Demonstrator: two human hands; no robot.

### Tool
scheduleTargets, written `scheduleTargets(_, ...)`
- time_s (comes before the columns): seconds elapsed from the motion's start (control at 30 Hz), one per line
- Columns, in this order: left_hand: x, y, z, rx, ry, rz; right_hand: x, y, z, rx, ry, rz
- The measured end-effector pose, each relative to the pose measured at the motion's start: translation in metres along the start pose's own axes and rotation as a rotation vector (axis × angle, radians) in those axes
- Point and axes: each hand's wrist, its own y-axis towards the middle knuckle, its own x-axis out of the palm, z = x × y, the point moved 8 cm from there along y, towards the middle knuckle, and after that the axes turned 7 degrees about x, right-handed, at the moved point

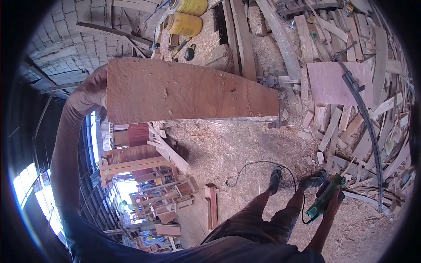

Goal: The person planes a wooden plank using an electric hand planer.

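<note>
My left hand (98, 85) grips the left end of a reddish-brown wooden board (188, 92); its fingers are partly hidden behind the board's edge. The board is broad at that end and tapers along a curved edge towards the right, with small rough marks on its face. Low at my right side, my right hand (337, 197) is closed around a green and black electric planer (322, 200). A black cord (256, 162) runs from the tool, past my feet and across the floor.
Shavings cover the floor (219, 144). Offcuts (337, 127) are heaped on the right, with a long dark bar clamp (366, 114) across them. Yellow containers (184, 24) lie at the top. Wooden furniture frames (136, 166) stand at the left, and a short reddish post (211, 206) is near my legs.
</note>
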Motion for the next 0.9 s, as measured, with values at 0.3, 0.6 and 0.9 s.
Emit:
scheduleTargets(0.3,0.033,0.000,0.028,0.168,-0.006,-0.121,-0.010,0.019,0.010,-0.024,0.044,-0.028)
scheduleTargets(0.6,0.026,0.006,0.024,0.226,-0.017,-0.100,-0.023,0.020,0.013,-0.405,-0.011,-0.071)
scheduleTargets(0.9,0.025,0.007,0.024,0.233,0.003,-0.107,-0.013,0.038,0.023,-0.011,0.086,0.025)
